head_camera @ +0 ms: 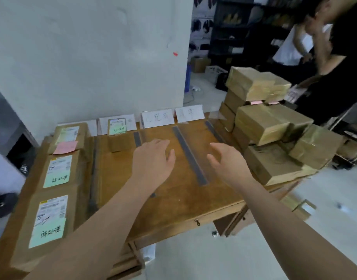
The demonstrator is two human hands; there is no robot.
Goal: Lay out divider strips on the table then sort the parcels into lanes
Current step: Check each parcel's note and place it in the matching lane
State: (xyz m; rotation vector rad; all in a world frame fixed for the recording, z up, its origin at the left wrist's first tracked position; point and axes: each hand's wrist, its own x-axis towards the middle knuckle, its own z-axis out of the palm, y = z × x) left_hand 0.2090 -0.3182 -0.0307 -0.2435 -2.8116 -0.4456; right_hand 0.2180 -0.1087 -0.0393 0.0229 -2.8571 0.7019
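Grey divider strips lie front to back on the wooden table (173, 201): one at the left (93, 176), a short stretch (137, 139) showing past my left hand, a long middle one (190, 156) and one at the right (214, 131). My left hand (153, 160) hovers palm down over the table between strips, fingers relaxed, holding nothing. My right hand (227, 162) reaches toward the stack of taped brown parcels (268, 126) at the right, fingers spread, empty. Three labelled parcels (52, 201) fill the left lane. A small parcel (119, 136) sits in the second lane.
Folded white paper signs (159, 118) stand along the table's back edge against a white wall. Other people (335, 63) stand at the right behind the parcel stack. Dark shelving fills the background. A drawer with a keyhole (197, 222) faces me.
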